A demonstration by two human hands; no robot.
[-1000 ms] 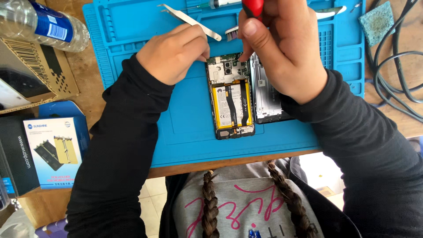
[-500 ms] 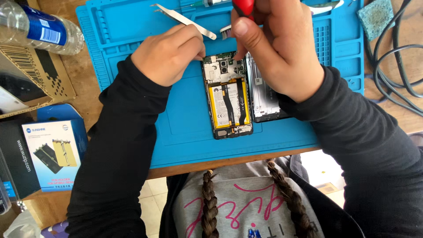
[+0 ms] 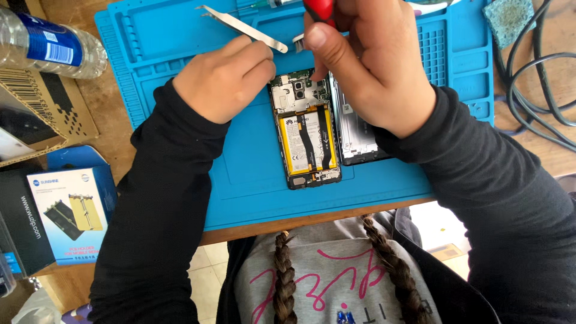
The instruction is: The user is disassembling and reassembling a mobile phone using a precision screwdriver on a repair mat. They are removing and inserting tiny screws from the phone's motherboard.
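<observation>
Phone [image 3: 309,141], opened with its back off, lies face down near the middle of the blue mat [image 3: 240,174], its yellow battery and top circuit board bare. Just right of it, touching its edge, lies the removed dark panel [image 3: 357,138], partly under the right hand [image 3: 372,66]. That hand's fingers are clamped on a red-handled screwdriver [image 3: 318,9], whose tip is hidden behind the thumb above the phone's upper right corner. The left hand [image 3: 225,75] rests beside the phone's upper left corner, fingers closed on metal tweezers [image 3: 243,27] that point up and left.

By the look of it, the step in hand is work on the board at the top of the phone; the next move calls for a steady, upright driver and a light touch near the camera module.

Left of the mat, on the tabletop [image 3: 111,105], lies a clear bottle [image 3: 51,45] with a blue label, below it an open brown carton [image 3: 36,114] with black print, then a blue-and-white box [image 3: 72,210] picturing a yellow tool, beside a black box [image 3: 21,225]. At upper right sit a green sponge [image 3: 510,18] and dark cables [image 3: 540,90].
</observation>
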